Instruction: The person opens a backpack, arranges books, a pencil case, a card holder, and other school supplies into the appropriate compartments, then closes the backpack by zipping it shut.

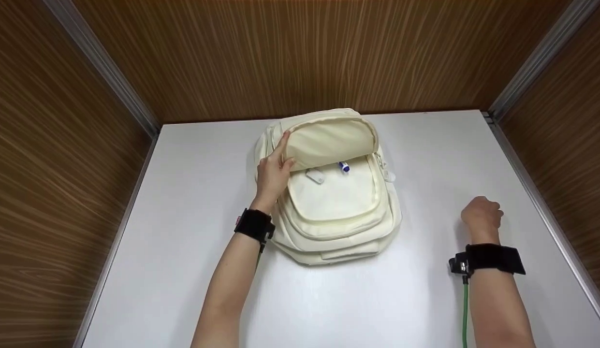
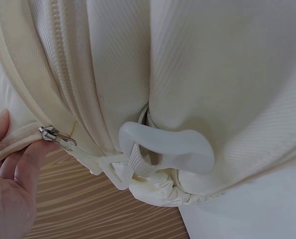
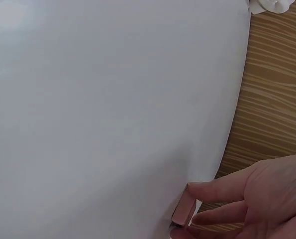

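A cream backpack [image 1: 333, 241] lies on the white table with its front pocket unzipped. My left hand [image 1: 273, 176] pinches the left edge of the pocket flap [image 1: 331, 142], thumb on one side and fingers on the other, and holds it raised. Close to those fingers sits a metal zipper pull [image 2: 55, 136]. Inside the pocket lie a blue-and-white marker [image 1: 344, 167], partly under the flap, and a small whitish flat item [image 1: 315, 175]. Off to the right, my right hand [image 1: 482, 214] grips a small pink rectangular block [image 3: 184, 209] at the table surface; its kind is unclear.
The white table [image 1: 193, 232] is bounded by wood-grain panels [image 1: 300, 58] at the back and both sides, with metal rails in the corners. A pale plastic buckle [image 2: 167, 144] hangs on the backpack's side. A green cable [image 1: 465, 314] runs from the right wrist strap.
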Available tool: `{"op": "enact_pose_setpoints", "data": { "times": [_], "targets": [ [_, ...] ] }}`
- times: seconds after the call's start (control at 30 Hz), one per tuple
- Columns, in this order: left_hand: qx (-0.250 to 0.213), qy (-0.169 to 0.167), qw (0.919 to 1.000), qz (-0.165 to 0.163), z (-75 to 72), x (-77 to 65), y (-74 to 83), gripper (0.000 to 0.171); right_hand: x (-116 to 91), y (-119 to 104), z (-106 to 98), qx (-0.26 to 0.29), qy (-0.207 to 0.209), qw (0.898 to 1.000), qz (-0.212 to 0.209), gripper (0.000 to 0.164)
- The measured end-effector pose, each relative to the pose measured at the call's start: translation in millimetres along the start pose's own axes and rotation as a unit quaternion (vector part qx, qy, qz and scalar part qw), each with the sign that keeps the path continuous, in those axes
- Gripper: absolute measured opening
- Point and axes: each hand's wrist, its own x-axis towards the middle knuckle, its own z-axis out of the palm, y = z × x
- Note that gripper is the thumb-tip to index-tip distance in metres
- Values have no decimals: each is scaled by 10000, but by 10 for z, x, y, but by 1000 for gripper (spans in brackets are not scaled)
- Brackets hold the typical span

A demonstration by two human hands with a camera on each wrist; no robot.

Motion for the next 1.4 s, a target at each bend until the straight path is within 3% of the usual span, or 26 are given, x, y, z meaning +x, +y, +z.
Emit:
{"op": "enact_pose_setpoints", "data": {
  "times": [0.2,0.43,0.63,0.77,0.87,1.13,1.4],
  "targets": [
    [46,7,10000,-24,12,-7,-4,69,7,-70,44,155,83,9996,-219,32],
    [-1,7,10000,47,14,-6,-5,69,-75,-237,92,-156,-59,9998,-132,47],
    [-16,7,10000,75,23,0,-13,69,-153,-447,108,322,-12,9977,-589,51],
    [-9,30,9999,127,22,3,-19,69,-241,-698,67,719,269,9918,-1023,57],
    [6,17,9999,141,21,1,-25,69,-324,-906,56,1049,778,9811,-1428,52],
    [121,21,9999,-36,8,-7,-14,70,-565,-1472,113,1927,1763,9334,-2462,37],
    [87,26,10000,-11,11,4,-18,71,-861,-2061,300,2321,1589,8944,-3478,7]
  ]
}}
